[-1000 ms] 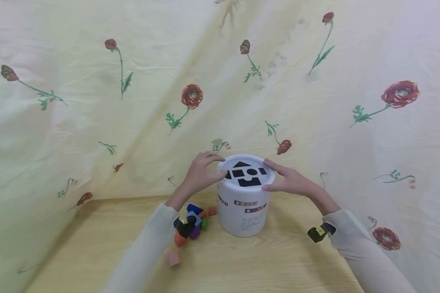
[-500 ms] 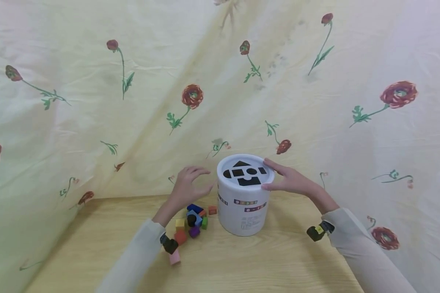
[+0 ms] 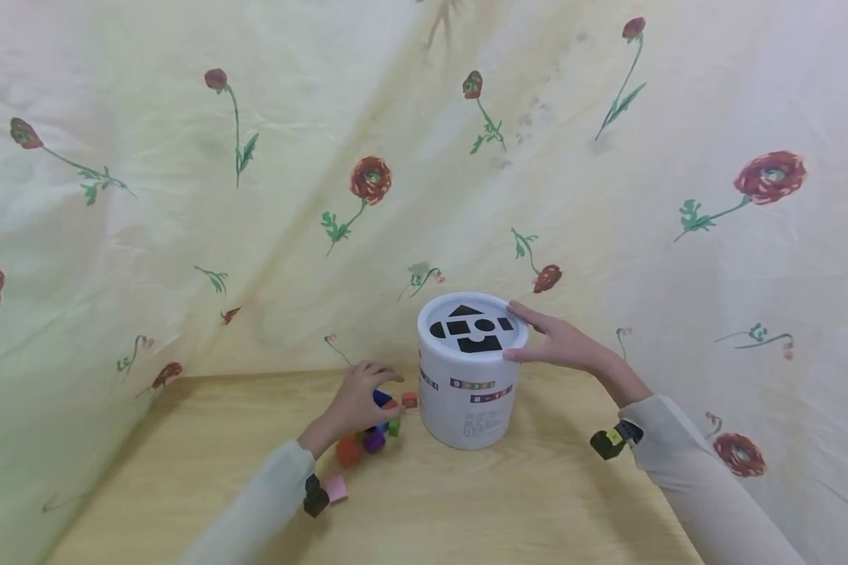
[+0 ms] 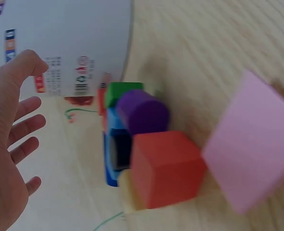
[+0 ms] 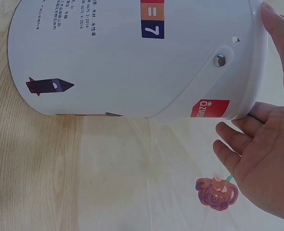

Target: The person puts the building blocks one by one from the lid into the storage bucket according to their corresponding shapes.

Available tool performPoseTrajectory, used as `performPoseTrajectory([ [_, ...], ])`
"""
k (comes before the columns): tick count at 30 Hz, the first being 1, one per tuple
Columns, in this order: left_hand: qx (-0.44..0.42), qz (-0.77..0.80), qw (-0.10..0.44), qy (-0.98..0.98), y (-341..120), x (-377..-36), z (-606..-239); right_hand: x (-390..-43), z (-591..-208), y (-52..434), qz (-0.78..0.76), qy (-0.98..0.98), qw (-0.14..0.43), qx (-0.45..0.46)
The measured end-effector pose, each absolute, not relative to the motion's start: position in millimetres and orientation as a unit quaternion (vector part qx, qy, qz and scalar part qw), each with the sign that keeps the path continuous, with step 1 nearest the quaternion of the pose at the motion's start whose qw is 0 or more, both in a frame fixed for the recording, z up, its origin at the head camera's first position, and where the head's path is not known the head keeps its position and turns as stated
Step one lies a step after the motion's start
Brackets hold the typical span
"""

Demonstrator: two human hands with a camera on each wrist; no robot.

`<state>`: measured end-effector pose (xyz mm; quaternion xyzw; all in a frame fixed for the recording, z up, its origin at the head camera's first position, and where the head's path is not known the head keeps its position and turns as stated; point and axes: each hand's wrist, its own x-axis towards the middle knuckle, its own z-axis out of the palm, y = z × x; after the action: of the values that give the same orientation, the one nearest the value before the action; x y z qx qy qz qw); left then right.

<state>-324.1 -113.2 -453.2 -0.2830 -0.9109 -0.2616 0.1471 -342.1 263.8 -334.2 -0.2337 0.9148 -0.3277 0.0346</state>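
Observation:
A white bucket (image 3: 466, 420) stands upright on the table, its lid (image 3: 444, 308) showing several dark shape cut-outs. My right hand (image 3: 561, 343) holds the lid's right edge, thumb at the front and fingers toward the back. Left of the bucket, my left hand (image 3: 356, 399) is over a pile of coloured blocks, fingers loosely bent with nothing between them. The left wrist view shows a purple cylinder (image 4: 142, 111), a red-orange cube (image 4: 166, 168), a green block (image 4: 124, 92) and a pink block (image 4: 254, 144). My left hand partly hides the pile in the head view.
A small orange-red block (image 3: 410, 400) sits between the pile and the bucket. The bucket's pale handle (image 5: 194, 91) hangs along its side. Flower-printed cloth (image 3: 290, 196) rises behind the wooden table (image 3: 509, 510).
My left hand has left the lid's left rim, moving left and then down over the blocks. My right hand stays at the lid's edge, and the bucket stands where it was.

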Motion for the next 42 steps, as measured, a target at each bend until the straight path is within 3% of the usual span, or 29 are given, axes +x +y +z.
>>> performPoseTrajectory([
  [12,-0.335,-0.162,0.133,-0.919,-118.5,-332.3,-468.4,-345.5,-328.2,262.1,-0.323,0.916,0.028,-0.236],
  [25,-0.326,-0.12,0.088,-0.934,-122.2,-338.0,-474.8,-343.0,-330.7,261.0,-0.313,0.922,0.032,-0.225],
  [42,-0.329,-0.129,0.086,-0.931,-118.8,-337.6,-482.4,-339.3,-333.7,263.1,-0.319,0.92,0.03,-0.225],
])
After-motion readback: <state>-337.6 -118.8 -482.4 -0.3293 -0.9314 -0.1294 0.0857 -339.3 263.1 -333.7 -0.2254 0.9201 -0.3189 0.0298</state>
